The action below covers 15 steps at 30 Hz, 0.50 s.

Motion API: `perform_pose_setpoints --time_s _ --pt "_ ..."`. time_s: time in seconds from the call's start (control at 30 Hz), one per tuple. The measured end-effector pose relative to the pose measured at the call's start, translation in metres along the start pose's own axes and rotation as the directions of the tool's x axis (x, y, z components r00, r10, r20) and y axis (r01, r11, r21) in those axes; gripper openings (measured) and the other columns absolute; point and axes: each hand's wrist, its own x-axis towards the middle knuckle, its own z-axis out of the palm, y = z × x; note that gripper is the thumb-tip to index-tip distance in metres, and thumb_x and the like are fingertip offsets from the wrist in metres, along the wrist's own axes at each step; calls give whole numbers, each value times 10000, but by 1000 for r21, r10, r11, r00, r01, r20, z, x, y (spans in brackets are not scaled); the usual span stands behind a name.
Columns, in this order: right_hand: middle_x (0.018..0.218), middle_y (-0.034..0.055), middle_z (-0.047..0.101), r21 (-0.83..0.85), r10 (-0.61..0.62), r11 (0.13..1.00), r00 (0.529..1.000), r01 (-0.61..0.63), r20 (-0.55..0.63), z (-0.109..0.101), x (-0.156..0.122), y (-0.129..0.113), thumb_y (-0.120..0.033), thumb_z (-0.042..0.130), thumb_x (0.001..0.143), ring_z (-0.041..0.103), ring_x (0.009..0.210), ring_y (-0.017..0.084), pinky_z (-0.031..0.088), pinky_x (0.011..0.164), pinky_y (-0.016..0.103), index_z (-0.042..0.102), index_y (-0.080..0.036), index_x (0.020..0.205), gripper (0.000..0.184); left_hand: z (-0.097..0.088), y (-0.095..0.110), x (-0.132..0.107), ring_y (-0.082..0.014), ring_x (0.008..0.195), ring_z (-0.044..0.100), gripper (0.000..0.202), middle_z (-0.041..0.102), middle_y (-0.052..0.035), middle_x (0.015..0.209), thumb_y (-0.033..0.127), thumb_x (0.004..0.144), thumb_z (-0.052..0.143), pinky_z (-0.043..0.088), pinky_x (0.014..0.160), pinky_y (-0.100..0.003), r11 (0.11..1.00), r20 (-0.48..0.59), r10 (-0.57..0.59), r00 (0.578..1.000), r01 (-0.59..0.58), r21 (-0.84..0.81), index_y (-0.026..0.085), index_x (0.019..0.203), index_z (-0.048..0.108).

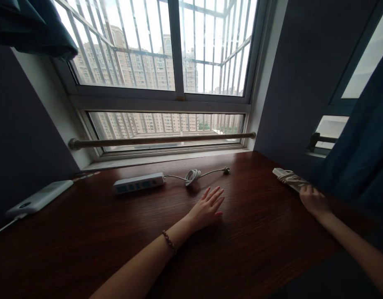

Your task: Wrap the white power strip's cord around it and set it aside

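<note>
My left hand [206, 211] is over the middle of the brown table, fingers spread, holding nothing. A bracelet circles that wrist. Beyond it lies a white power strip [138, 183], its cord [192, 177] looped into a knot-like coil and ending in a plug [226, 170] just past my fingertips. At the table's right side, my right hand [313, 200] is closed around the near end of a second white power strip [280, 172]. A pale cord [291, 178] is wound around this strip. My fingers hide its near end.
A white box-like device [40, 200] with a cable plugged into it sits at the left edge of the wooden table [241, 253]. A horizontal rail [166, 141] crosses in front of the barred window. Blue curtains [359, 145] hang at the right, beside the table.
</note>
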Motion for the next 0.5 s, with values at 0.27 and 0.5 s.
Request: perform_pose_setpoints --time_s 0.27,0.5 --pt "843 154 562 159 -120 982 987 103 105 5 -13 16 -287 556 828 574 811 259 427 633 316 576 -103 811 186 0 2 0 -302 1361 245 443 372 -177 1420 349 873 488 246 1090 -544 1000 -6 6 1000 -6 5 113 1247 468" --pt "818 224 594 243 17 969 994 -44 111 -30 -10 2 -173 615 734 602 816 352 417 602 380 597 -102 744 74 0 4 -2 -298 1359 253 428 380 -172 1416 355 884 464 243 1088 -548 1000 -9 5 1000 -5 -1 119 1241 475"
